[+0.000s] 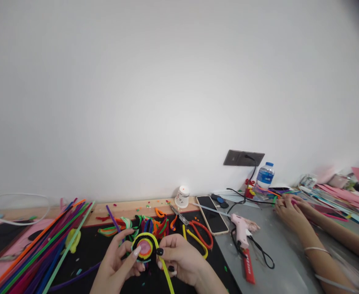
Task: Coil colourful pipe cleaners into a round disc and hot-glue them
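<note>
My left hand (116,261) grips a round coil of pipe cleaners (145,248), wound in rings with a pink centre, then orange, yellow and black. Around its upper and right edge runs a yellow pipe cleaner (167,277), whose loose length hangs down toward me. My right hand (184,259) pinches this yellow strip between thumb and finger at the coil's right side. Behind both hands lie curled pieces of striped pipe cleaner (162,226) in several colours. Scissors (182,217) with an orange-red handle rest just beyond my right hand.
A bundle of long pipe cleaners (49,249) lies at left. Rightward are a white cup (182,197), a phone (210,213), a pink glue gun (241,229) with a cord and a water bottle (264,176). A co-worker's hands (290,210) work farther right. A white wall (167,102) stands behind.
</note>
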`<state>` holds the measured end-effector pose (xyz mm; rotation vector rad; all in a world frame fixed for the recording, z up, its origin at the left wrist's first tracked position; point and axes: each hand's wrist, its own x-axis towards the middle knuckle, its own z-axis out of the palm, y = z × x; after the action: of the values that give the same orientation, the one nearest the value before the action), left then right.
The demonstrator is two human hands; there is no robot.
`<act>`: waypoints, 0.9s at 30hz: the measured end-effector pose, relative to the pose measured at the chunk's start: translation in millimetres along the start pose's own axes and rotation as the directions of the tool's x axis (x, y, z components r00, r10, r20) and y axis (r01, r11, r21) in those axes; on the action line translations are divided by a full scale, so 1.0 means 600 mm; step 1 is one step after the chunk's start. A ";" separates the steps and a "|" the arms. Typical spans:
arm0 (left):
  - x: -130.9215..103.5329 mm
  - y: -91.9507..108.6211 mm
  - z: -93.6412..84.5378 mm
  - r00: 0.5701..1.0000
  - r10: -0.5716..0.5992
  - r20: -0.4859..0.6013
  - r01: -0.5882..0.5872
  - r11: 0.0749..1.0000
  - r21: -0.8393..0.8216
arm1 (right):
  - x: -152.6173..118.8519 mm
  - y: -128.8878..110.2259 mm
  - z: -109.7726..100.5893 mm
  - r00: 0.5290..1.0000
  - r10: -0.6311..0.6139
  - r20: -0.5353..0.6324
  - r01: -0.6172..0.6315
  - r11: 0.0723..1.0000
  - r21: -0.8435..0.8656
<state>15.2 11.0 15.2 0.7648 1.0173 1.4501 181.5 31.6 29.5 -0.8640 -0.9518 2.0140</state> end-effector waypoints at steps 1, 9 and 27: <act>0.000 -0.002 -0.001 1.000 0.007 0.006 -0.007 1.000 0.006 | 0.000 0.001 -0.001 1.000 0.003 0.002 -0.003 1.000 0.000; -0.002 -0.009 -0.008 0.999 0.010 0.035 -0.010 1.000 0.025 | 0.002 0.003 -0.004 1.000 0.002 0.024 -0.002 1.000 0.010; -0.008 -0.001 0.000 0.996 -0.061 0.072 0.063 0.997 -0.034 | 0.008 0.010 -0.005 0.999 -0.037 0.012 0.037 0.999 0.035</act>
<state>16.1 6.5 15.1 0.7471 0.9508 1.3753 179.5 34.0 21.5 -0.8099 -0.9308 2.0011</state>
